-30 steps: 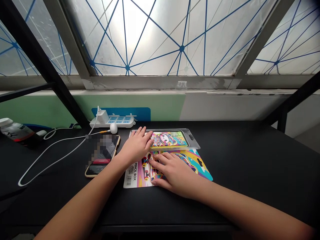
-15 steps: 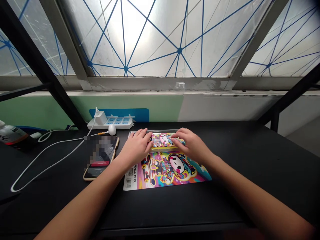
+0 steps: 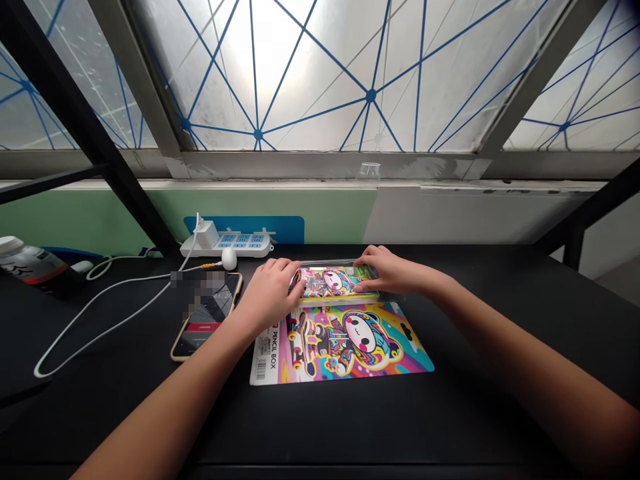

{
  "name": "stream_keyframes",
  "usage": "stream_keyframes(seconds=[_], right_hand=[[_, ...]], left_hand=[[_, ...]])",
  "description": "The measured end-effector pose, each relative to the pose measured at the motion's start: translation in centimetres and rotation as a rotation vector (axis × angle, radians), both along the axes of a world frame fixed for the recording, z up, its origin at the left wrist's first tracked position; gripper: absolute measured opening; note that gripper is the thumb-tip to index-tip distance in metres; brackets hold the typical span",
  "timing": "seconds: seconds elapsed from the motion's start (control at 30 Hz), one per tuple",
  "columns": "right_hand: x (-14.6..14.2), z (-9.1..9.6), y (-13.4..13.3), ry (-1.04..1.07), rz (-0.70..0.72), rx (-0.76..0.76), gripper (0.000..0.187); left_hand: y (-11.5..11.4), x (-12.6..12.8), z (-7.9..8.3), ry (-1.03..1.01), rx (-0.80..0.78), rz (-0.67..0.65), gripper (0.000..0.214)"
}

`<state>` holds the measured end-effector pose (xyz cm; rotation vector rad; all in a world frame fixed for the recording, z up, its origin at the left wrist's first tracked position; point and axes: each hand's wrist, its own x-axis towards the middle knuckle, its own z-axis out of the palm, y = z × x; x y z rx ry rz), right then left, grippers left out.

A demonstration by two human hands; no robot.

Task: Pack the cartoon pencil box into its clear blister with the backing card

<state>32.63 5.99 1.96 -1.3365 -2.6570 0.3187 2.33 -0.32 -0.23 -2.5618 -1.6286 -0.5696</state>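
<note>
A colourful pencil box [image 3: 331, 281] in a clear plastic shell lies on the black table [image 3: 475, 320], just beyond a flat cartoon-printed card [image 3: 345, 340] marked PENCIL BOX. My left hand [image 3: 273, 292] grips the box's left end with curled fingers. My right hand [image 3: 390, 270] holds its right end, fingers over the top edge and thumb at the near side. The box sits flat between both hands. The card lies free in front of them, touched by neither hand.
A phone [image 3: 206, 313] lies left of the card, with a white cable [image 3: 100, 307] running to a power strip [image 3: 227, 241] by the wall. A white earbud [image 3: 229, 258] sits near the strip. A bottle [image 3: 30, 263] lies at far left. Slanted black frame bars flank the table.
My right hand left the printed card, moved up to the pencil box and now grips its right end. The left hand stayed on the left end. The card's picture is now uncovered.
</note>
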Motion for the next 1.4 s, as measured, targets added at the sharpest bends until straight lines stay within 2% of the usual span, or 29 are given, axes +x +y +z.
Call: stream_keyframes(seconds=[0.2, 0.37, 0.53, 0.73, 0.83, 0.9, 1.0, 1.07, 1.17, 1.3, 1.4], right_hand=[[-0.3, -0.7, 0.1, 0.001, -0.027, 0.073, 0.05], [-0.4, -0.9, -0.6, 0.028, -0.049, 0.179, 0.051], [-0.6, -0.9, -2.5, 0.098, -0.059, 0.276, 0.048], [-0.7, -0.8, -5.1, 0.205, -0.087, 0.402, 0.03], [-0.5, 0.0, -6.7, 0.319, -0.047, 0.59, 0.027], [0.1, 0.6, -8.3, 0.362, -0.015, 0.717, 0.032], [1.2, 0.5, -11.6, 0.343, -0.006, 0.781, 0.038], [2.0, -0.3, -13.8, 0.327, 0.012, 0.788, 0.043], [2.8, -2.3, -16.2, 0.292, 0.078, 0.785, 0.045], [2.7, -4.3, -17.1, 0.253, 0.159, 0.7, 0.035], [2.4, -4.6, -16.9, 0.254, 0.188, 0.546, 0.027]], left_hand=[[0.4, -0.6, 0.1, 0.012, 0.01, 0.06, 0.033], [0.4, -0.8, 0.1, 0.011, 0.031, 0.079, 0.039], [0.6, -1.5, 0.6, -0.023, 0.045, 0.068, 0.049], [0.5, -1.9, 1.4, -0.107, 0.114, -0.02, 0.044], [-0.4, -1.4, 2.5, -0.137, 0.2, -0.064, 0.036], [-1.7, -1.1, 3.5, -0.173, 0.326, -0.103, 0.033], [-4.6, -0.8, 4.3, -0.195, 0.485, -0.188, 0.03], [-6.8, -0.8, 3.9, -0.18, 0.462, -0.254, 0.031], [-9.6, -1.2, 1.8, -0.137, 0.363, -0.312, 0.037], [-11.7, -2.0, -1.6, -0.149, 0.191, -0.243, 0.039], [-12.5, -2.5, -2.9, -0.218, -0.032, -0.142, 0.055]])
